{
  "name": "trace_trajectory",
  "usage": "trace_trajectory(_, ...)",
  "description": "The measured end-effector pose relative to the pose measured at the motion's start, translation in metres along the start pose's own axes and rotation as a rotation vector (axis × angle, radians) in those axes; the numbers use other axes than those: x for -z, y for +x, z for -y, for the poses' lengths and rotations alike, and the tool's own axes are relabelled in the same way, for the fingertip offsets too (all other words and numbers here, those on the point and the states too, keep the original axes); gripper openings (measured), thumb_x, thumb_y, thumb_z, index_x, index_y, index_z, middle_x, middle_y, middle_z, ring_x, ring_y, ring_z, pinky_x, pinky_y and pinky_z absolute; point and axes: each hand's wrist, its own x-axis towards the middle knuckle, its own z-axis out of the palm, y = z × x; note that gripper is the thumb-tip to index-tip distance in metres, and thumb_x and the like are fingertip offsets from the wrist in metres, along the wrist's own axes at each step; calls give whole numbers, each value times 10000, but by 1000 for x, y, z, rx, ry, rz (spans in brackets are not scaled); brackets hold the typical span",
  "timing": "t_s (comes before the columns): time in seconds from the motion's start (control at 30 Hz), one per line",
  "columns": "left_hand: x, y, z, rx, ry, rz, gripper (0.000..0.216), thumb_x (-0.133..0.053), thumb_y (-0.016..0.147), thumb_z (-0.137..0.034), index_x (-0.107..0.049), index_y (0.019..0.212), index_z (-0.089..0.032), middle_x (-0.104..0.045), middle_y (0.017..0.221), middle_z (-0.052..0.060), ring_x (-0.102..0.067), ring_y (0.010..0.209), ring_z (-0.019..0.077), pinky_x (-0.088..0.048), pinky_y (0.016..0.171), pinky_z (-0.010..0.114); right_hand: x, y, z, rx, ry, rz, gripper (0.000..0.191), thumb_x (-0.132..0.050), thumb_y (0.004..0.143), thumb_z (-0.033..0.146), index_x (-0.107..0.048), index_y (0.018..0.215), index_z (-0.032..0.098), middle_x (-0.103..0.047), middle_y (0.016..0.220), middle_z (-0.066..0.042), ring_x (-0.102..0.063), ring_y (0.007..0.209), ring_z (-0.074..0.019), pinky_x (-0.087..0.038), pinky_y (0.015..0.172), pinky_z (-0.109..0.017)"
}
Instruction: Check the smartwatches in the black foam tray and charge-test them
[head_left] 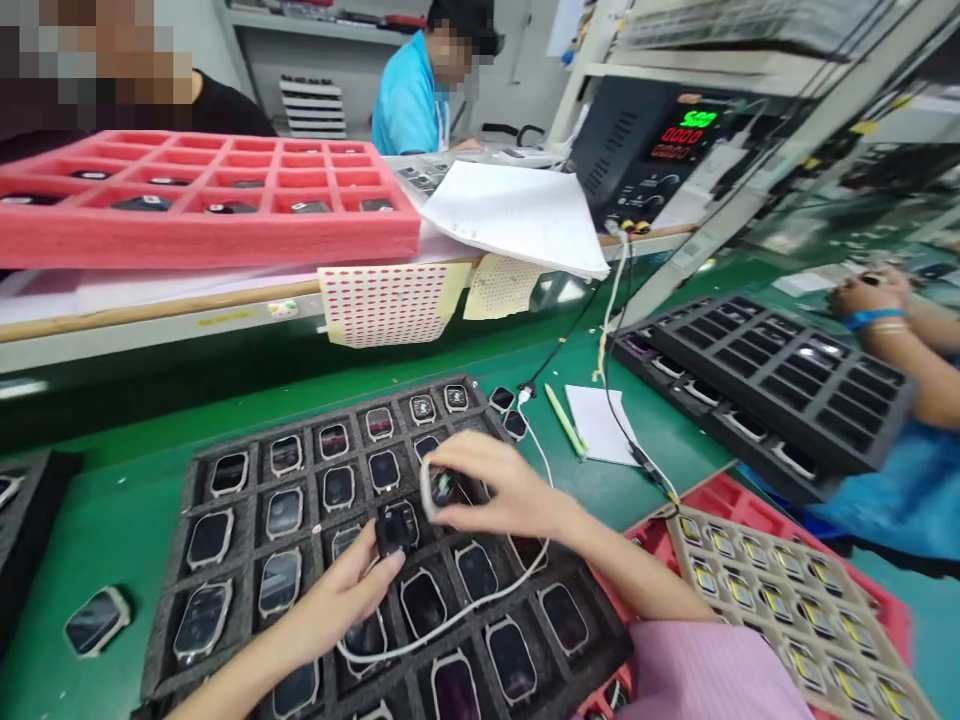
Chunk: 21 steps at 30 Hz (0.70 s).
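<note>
My left hand (341, 595) pinches a small black clip-like charger head (394, 528) over the black foam tray (169, 590) of smartwatch bodies. A white cable (450, 615) loops from it across the tray. My right hand (499, 490) is curled round a smartwatch body (439, 487), held just right of the black part. Both hands hover above the tray's middle rows.
A loose watch (96, 620) lies on the green mat at left. A pink foam tray (202, 190) sits on the raised shelf. Another black tray (772, 385), a pen (564, 420) and paper lie right; a co-worker's hands (874, 300) are at far right. A tray of small parts (787, 590) is near right.
</note>
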Motion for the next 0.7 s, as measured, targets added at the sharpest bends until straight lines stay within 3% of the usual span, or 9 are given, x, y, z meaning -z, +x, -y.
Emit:
trace_trajectory(0.1,-1,0,-5,103,6,-22,438,-544,841,-501,-445,1178,-238,-428,697,-62,-198,415,8,-111,377,166,39,-38,-37,-384,-333,-148,398,-631,824,423,-558,1151,207,-619,1100,-76,-568,1020,-238,-461,906,-393)
trace_trajectory(0.13,-2,1,-7,111,3,-30,438,-560,828,-508,-456,1151,-231,-452,718,-53,-192,410,0,-102,374,163,48,-52,-52,-450,-391,-171,385,-629,823,410,-574,1119,171,-625,1058,-110,-573,992,-274,-466,876,-437)
trace_trajectory(0.27,-2,5,-7,67,14,8,340,-578,824,-483,-512,989,-194,-530,762,-22,-203,365,-24,-107,344,155,57,-101,-98,-546,-476,-144,311,-633,802,365,-634,988,115,-641,921,-167,-595,891,-353,-478,782,-536)
trace_trajectory(0.37,-1,7,-3,7,30,37,284,-588,827,-443,-530,897,-174,-567,781,-4,-271,333,-25,-155,312,148,55,-112,-105,-528,-475,-87,323,-639,796,348,-633,1037,133,-614,1069,-177,-575,996,-362,-470,840,-530)
trace_trajectory(0.53,2,6,-7,-1,-1,44,273,-605,826,-387,-548,959,-156,-606,918,47,-345,348,-19,-259,319,142,54,-68,-71,-401,-445,-49,325,-474,906,222,-527,1214,130,-540,1209,-179,-503,1128,-312,-406,947,-513)
trace_trajectory(0.63,1,5,-13,-9,-8,58,256,-609,829,-348,-551,980,-149,-606,1021,76,-366,354,-31,-262,334,139,32,-23,-46,-210,-363,120,302,-529,904,240,-538,1206,225,-586,1163,-73,-529,1096,-231,-427,954,-406)
trace_trajectory(0.7,0,6,-16,-12,-7,54,258,-629,814,-330,-549,969,-140,-616,1025,84,-380,349,-32,-277,337,139,10,3,-36,-107,-332,234,304,-612,857,230,-576,1158,217,-608,1118,-59,-547,1065,-219,-441,934,-362)
